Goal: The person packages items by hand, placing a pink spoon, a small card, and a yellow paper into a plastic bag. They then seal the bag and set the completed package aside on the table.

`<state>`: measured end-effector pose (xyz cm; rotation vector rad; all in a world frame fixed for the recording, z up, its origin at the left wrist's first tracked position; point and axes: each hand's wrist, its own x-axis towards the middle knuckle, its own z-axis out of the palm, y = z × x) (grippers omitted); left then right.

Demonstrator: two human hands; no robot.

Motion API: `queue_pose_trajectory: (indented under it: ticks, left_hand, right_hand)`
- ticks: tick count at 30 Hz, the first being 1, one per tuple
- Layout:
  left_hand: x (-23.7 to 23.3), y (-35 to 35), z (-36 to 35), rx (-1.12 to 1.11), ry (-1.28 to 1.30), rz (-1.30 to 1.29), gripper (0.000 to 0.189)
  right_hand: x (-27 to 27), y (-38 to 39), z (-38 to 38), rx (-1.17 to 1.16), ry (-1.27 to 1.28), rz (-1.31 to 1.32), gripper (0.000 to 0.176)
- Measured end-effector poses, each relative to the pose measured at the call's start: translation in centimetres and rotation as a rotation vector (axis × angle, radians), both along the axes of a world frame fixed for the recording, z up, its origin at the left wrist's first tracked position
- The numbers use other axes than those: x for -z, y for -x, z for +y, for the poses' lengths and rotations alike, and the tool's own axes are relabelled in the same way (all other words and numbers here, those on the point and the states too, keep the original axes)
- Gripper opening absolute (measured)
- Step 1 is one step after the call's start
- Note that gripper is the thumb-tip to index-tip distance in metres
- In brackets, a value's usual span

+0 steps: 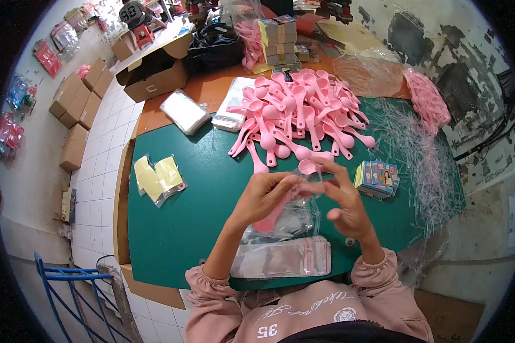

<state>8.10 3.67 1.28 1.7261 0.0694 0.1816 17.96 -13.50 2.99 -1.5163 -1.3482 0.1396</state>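
My left hand (272,197) is closed on a clear plastic bag with a pink measuring spoon (266,222) in it, held above the green table. My right hand (346,203) is at the bag's other end, fingers spread and thumb apart. Its fingertips seem to touch the bag, but blur hides the exact contact. Below the hands lies a stack of clear plastic bags (280,257) near the table's front edge. Just beyond them rises a large pile of pink measuring spoons (300,106). To the right of my right hand stands a stack of printed cards (376,178).
Bagged pieces with yellow cards (159,178) lie at the left of the green table (206,166). White packs (184,112) sit behind them. An open cardboard box (154,80) and bundled cards (279,40) stand at the back. Loose plastic wrap (423,166) covers the right edge.
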Motion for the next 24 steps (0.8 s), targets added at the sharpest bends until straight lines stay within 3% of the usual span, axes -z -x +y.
queue_pose_trajectory:
  ticks: [1, 3, 5, 7, 13, 17, 20, 22, 24]
  left_hand:
    - [-0.1, 0.1, 0.1, 0.006, 0.001, 0.001, 0.03]
    - [-0.5, 0.3, 0.3, 0.091, 0.258, -0.048, 0.031]
    - [-0.5, 0.8, 0.6, 0.069, 0.326, -0.016, 0.031]
    - [-0.2, 0.9, 0.9, 0.054, 0.395, 0.011, 0.031]
    - [1.4, 0.5, 0.8, 0.003, 0.249, -0.016, 0.033]
    - [1.1, 0.5, 0.5, -0.015, 0.313, 0.036, 0.031]
    - [1.3, 0.3, 0.1, 0.032, 0.321, 0.062, 0.031]
    - [1.4, 0.0, -0.4, 0.073, 0.305, 0.06, 0.03]
    - [1.4, 0.1, -0.8, 0.096, 0.307, 0.081, 0.03]
  right_hand:
    - [0.3, -0.7, -0.8, 0.006, 0.001, 0.001, 0.049]
    - [1.0, -3.0, -3.1, 0.175, 0.011, 0.24, 0.044]
    - [0.9, -6.1, -5.8, 0.776, 0.288, 0.1, 0.039]
    - [5.2, -9.5, -9.8, 1.153, 0.589, -0.328, 0.033]
    - [4.9, -9.9, -10.5, 1.1, 0.592, -0.01, 0.027]
    - [3.8, -9.7, -10.6, 1.094, 0.705, -0.184, 0.02]
    - [-0.1, -6.3, -7.8, 0.914, 0.528, -0.081, 0.014]
    - [-1.7, -3.8, -4.9, 0.687, 0.128, 0.387, 0.013]
    - [-2.1, -2.4, -3.1, 0.605, 0.033, 0.397, 0.012]
